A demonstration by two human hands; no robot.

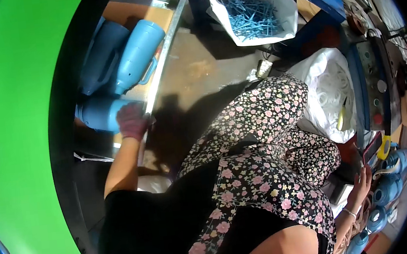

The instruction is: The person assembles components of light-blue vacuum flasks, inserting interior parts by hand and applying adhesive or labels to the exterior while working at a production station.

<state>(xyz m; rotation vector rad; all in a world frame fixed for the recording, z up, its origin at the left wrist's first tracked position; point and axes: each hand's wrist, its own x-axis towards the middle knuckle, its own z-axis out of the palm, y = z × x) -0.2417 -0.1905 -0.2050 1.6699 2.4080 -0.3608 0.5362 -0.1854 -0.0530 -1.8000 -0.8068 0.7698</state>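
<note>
My left hand [132, 122], in a dark pink glove, grips the end of a blue plastic jug [97, 114] that lies on its side in a shallow bin at the left. Its fingertips are partly lost in shadow. Just beyond lie another blue jug with a side handle [137, 54] and a darker, shaded jug [105, 55]. At the far right, my bare right hand [360, 187] has its fingers stretched out, with nothing seen in it. Close to its fingertips is a dark red-edged flat object [373, 148].
A large green panel [12, 147] fills the left. White sacks hold blue plastic strips [251, 15] and clear plastic rings [331, 89]. A control box with buttons [373, 84] stands at the right. Several blue plastic jugs [387, 189] lie along the lower right.
</note>
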